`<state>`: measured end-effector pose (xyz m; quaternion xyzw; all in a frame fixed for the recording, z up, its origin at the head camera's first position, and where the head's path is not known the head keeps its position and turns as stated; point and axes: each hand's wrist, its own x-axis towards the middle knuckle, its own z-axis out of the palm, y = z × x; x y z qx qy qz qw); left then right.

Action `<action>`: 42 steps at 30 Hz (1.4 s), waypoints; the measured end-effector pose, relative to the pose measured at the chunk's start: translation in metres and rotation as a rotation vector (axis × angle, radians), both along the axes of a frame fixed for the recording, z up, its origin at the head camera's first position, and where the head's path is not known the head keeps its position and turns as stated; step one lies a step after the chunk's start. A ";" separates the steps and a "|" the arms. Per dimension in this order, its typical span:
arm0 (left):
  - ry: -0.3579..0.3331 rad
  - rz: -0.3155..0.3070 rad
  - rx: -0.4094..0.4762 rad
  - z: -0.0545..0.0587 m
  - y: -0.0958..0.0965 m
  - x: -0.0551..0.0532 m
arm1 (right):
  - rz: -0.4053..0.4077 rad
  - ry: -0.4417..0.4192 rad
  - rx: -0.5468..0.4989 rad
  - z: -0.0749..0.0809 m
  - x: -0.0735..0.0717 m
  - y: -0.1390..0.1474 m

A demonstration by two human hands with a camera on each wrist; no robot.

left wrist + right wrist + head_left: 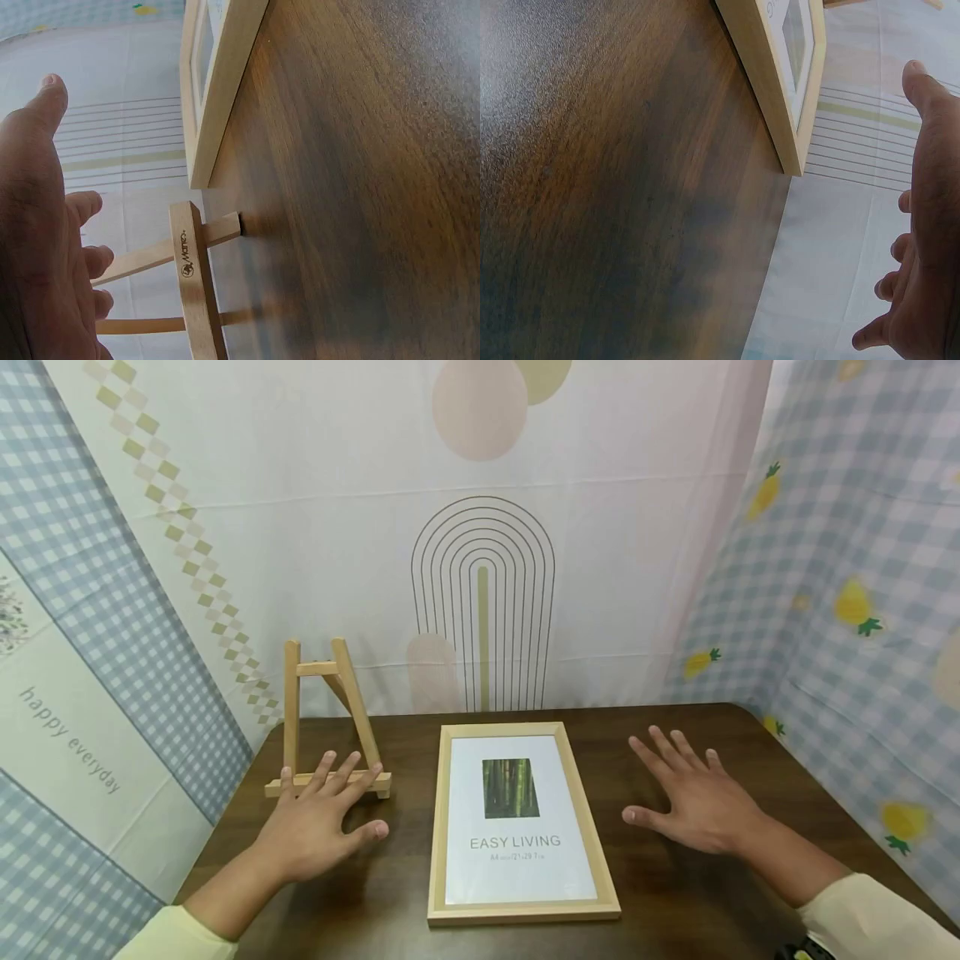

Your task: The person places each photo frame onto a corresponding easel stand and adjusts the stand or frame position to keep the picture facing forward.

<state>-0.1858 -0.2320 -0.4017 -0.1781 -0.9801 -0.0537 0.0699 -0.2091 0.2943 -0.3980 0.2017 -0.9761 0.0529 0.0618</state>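
A light wood picture frame [588,827] lies flat on the dark table, its white insert printed "EASY LIVING" around a small forest picture. To its left stands a small wooden easel [327,785] with a front ledge. My left hand [318,827] is spread, palm down, above the table in front of the easel; the left wrist view shows it apart from the easel's ledge [196,281]. On the frame's right, my right hand [701,802] hovers over the table with fingers spread. Neither hand holds anything.
The brown wooden table [405,860] has rounded far corners. Behind it hangs a white cloth [337,543] with arch and circle prints. Blue checked cloths [817,693] with lemon-like prints border the right, and a checked cloth [127,593] borders the left.
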 end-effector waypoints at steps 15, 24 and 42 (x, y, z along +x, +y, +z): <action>-0.007 0.000 0.032 -0.013 0.005 0.004 | 0.011 0.000 0.013 -0.007 0.004 -0.003; -0.043 -0.009 0.084 -0.019 0.009 0.008 | 0.027 -0.026 -0.034 -0.010 0.008 -0.008; -0.323 0.012 0.344 -0.021 0.024 0.005 | -0.018 -0.221 -0.168 -0.011 0.009 -0.012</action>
